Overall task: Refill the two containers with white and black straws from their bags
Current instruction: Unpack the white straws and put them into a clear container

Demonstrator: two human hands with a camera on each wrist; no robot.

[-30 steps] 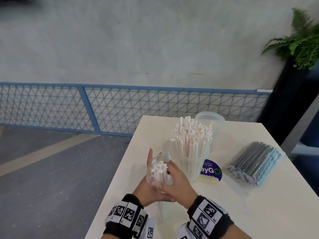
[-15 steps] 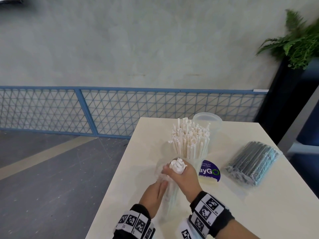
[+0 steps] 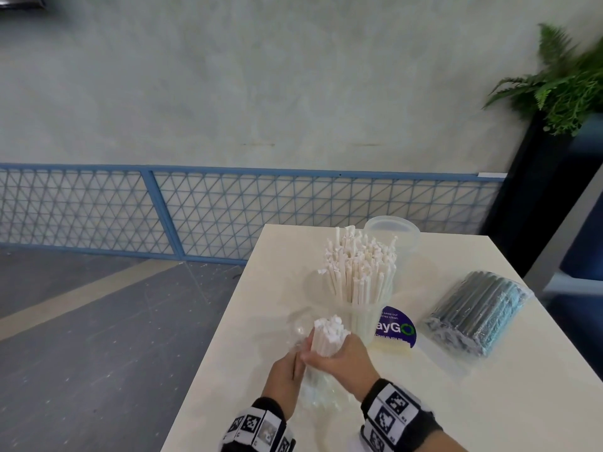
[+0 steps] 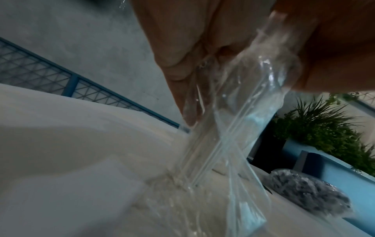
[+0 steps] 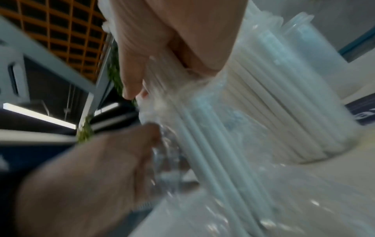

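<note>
Here, a bundle of white straws [image 3: 327, 334] stands nearly upright at the near left part of the bench [image 3: 456, 402], its torn paper tips poking out above the right hand [image 3: 342, 360], whose fingers are curled round the bundle near its top. The clear bag [image 3: 313, 383] sags below that grip, crumpled down toward the bench surface; the left hand [image 3: 287, 370] sits at nine o'clock of the bundle, touching it, and in the left wrist view its fingers [image 4: 182, 64] pinch the stretched film of the bag. At one o'clock from the bundle, just beside it, the first container [image 3: 362, 321] is packed with white straws standing on end and fanning out at the top. A second container [image 3: 396, 236], clear and round-rimmed, stands directly behind it at twelve o'clock, touching or nearly so. A purple sticker [image 3: 396, 329] lies on the bench at the first container's foot, toward three o'clock. Farther out at three o'clock, well apart from the hands, the bag of black straws [image 3: 479, 308] lies on its side. Beyond the bench's far edge runs a blue mesh railing [image 3: 195, 210] against a grey wall, with a potted plant [image 3: 567, 83] at two o'clock.
</note>
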